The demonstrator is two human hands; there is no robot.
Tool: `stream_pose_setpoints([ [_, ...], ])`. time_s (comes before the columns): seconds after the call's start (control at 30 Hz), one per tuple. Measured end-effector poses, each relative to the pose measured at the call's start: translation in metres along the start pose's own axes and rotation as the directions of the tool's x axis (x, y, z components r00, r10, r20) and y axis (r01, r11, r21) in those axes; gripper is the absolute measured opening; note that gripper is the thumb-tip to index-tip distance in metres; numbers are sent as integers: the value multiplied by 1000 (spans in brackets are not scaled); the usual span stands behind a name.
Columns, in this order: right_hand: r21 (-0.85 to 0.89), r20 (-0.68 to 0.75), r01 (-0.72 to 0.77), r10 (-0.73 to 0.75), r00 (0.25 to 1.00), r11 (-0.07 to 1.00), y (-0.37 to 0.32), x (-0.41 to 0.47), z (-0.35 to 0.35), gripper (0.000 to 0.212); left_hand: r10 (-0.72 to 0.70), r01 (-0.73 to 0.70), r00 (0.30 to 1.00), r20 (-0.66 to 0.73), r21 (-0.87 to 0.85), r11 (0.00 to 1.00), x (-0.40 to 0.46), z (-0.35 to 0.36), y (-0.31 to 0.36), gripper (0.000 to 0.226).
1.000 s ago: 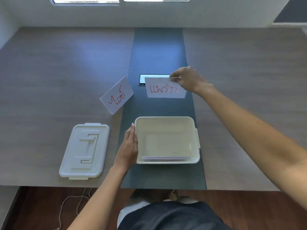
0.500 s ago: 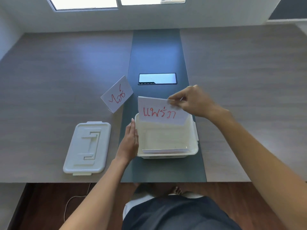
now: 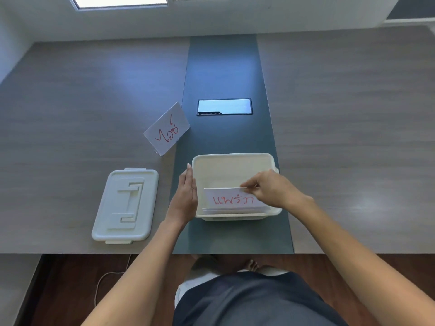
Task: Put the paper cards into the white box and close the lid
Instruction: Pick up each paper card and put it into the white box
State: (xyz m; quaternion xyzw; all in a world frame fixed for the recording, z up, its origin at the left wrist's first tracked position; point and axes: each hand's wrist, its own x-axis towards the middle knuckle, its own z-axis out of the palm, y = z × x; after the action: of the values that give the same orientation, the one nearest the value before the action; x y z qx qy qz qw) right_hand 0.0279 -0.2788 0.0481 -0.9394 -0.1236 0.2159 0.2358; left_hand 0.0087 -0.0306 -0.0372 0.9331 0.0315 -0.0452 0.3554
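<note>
The white box point(image 3: 233, 161) stands open on the dark strip near the table's front edge. My right hand point(image 3: 273, 189) pinches the top edge of a white paper card with red writing point(image 3: 231, 200), which stands upright inside the box against its near wall, in front of other card edges. My left hand point(image 3: 186, 196) lies flat against the box's left wall, fingers straight. A second folded card with red writing point(image 3: 167, 131) stands on the table behind and left of the box. The white lid point(image 3: 126, 205) lies flat to the left.
A dark rectangular panel point(image 3: 224, 106) is set into the strip behind the box. The grey wooden table point(image 3: 341, 137) ends just in front of the box. A cable point(image 3: 101, 285) lies on the floor below.
My right hand has carried the card from behind the box, over its rim and down into the box at the near wall. The left hand has stayed on the box's side.
</note>
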Motion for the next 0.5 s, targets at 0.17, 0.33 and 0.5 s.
stream_pose_setpoints([
  [0.17,30,132,9,-13,991,1000,5,0,15,28,28,-28,1000,11,-39,999,-4,-3,-1,55],
  [0.33,-9,312,59,-53,948,998,12,4,19,31,32,-31,999,19,-50,998,-6,-4,0,55],
  [0.5,10,277,77,-77,958,997,11,21,6,30,71,-71,997,10,3,997,-4,-2,0,55],
])
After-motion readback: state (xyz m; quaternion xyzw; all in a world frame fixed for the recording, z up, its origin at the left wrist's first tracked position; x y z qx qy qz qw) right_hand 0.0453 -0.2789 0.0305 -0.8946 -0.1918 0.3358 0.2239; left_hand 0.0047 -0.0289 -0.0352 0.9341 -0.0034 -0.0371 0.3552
